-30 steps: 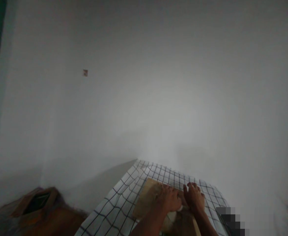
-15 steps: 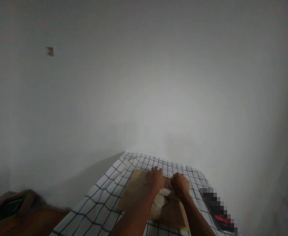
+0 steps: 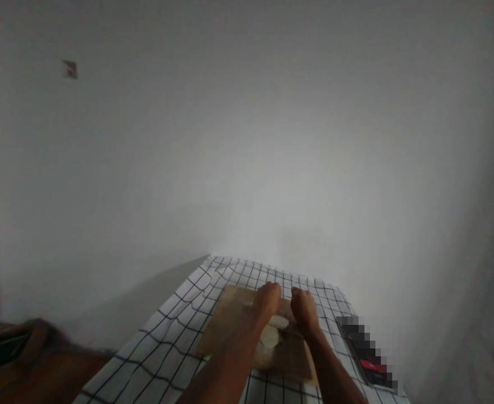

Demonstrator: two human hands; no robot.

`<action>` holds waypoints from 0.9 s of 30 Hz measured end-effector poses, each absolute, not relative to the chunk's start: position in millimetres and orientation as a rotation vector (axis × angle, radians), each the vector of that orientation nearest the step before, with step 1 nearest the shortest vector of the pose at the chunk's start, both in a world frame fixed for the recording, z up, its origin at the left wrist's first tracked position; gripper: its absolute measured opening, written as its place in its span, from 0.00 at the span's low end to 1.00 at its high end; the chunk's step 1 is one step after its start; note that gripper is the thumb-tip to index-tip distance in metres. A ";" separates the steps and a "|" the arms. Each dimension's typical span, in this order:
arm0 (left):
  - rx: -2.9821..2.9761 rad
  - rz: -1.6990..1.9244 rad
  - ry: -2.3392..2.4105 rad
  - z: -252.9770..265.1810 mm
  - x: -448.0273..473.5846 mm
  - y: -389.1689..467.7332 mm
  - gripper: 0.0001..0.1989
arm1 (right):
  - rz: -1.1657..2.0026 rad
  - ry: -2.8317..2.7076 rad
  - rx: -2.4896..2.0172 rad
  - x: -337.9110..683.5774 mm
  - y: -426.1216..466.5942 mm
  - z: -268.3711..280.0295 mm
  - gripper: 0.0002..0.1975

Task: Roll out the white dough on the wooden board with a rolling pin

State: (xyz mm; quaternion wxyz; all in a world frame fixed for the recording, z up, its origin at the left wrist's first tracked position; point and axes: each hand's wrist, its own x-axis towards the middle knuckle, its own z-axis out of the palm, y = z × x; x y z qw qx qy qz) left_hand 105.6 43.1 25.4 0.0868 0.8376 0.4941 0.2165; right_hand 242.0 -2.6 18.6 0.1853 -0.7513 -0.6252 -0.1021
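Observation:
A wooden board (image 3: 219, 320) lies on the cloth in front of me, with two pale, flat, dough-like pieces on it. The larger piece (image 3: 269, 338) is nearer to me, and the smaller piece (image 3: 279, 321) lies just beyond it. My left hand (image 3: 268, 298) is closed over the far part of the board, fingers curled. Beside it to the right, my right hand (image 3: 303, 306) is a fist by the board's far right corner. What either hand holds, if anything, is hidden by the fingers. My forearms cover parts of the board.
A white cloth with dark grid lines (image 3: 167, 336) covers the table, whose far edge meets a pale wall (image 3: 247, 140). A dark and red item (image 3: 373, 365), partly pixelated, lies at the right edge. Brown furniture (image 3: 40, 348) stands at lower left.
My left hand's fingers, spread before, are now curled in. Both hands sit slightly farther forward on the board. The whole view has shifted a little.

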 end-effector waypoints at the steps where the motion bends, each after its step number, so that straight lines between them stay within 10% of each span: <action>1: 2.519 0.623 1.465 26.7 105.3 41.7 0.12 | -0.290 -1.744 -2.094 242.0 -3.4 18.6 0.19; 27: 2.503 0.756 1.501 42.2 86.0 -10.0 0.16 | -0.344 -1.674 -2.082 223.9 -68.3 8.5 0.18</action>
